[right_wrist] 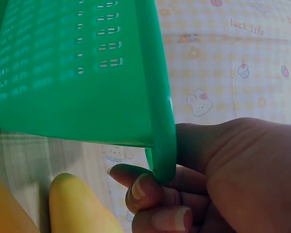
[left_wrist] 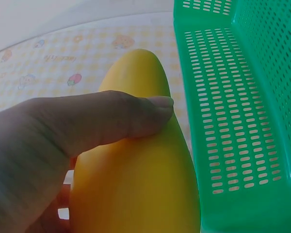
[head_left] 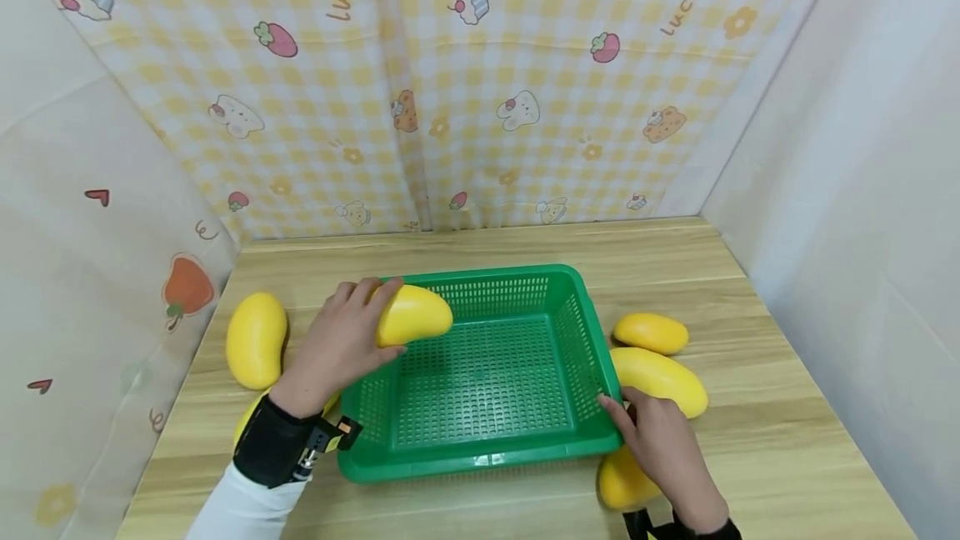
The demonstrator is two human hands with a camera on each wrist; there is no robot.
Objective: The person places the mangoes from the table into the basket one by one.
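A yellow mango [head_left: 414, 315] is in my left hand [head_left: 341, 344], held over the left rim of a green plastic basket [head_left: 480, 461]. In the left wrist view the thumb lies across the mango [left_wrist: 136, 184], with the fingers partly hidden behind it. My right hand [head_left: 660, 440] grips the basket's right rim near its front corner. The right wrist view has fingers curled under the basket rim [right_wrist: 160, 97] and the thumb on its other side. The basket's slotted floor shows with nothing on it.
Right of the basket lie several mangoes: a small one [head_left: 651, 332], a longer one [head_left: 663, 380] and one [head_left: 626, 482] partly under my right hand. To the left lies another mango [head_left: 257, 340], with one more mostly hidden by my left wrist. Cloth walls enclose the wooden table [head_left: 780, 440].
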